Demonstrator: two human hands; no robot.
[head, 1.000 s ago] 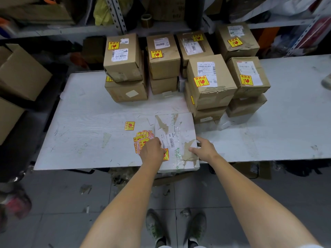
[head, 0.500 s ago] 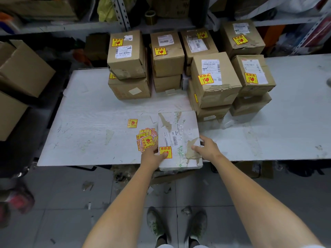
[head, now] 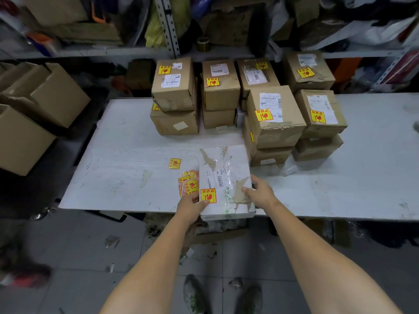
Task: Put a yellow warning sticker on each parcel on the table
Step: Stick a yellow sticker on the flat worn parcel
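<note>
The white parcel (head: 226,175) lies flat at the near edge of the table (head: 127,155), about 6 o'clock from the stacked brown boxes (head: 274,116). Its long axis runs from 6 to 12 o'clock, the far end leaning slightly toward 11. It is a thin, flat packet with torn brown tape patches, wrinkled clear film down the middle and a printed barcode label whose text reads sideways. A yellow sticker (head: 208,196) with red print sits on its top at the 7 o'clock corner. The left hand (head: 191,203) grasps that corner, thumb on top just beside the sticker. The right hand (head: 258,192) clasps the edge at 4 o'clock, fingers curled onto the top. Loose stickers (head: 189,183) lie fanned at the parcel's 9 o'clock side, touching it; a single sticker (head: 174,163) lies at 10 o'clock, apart.
</note>
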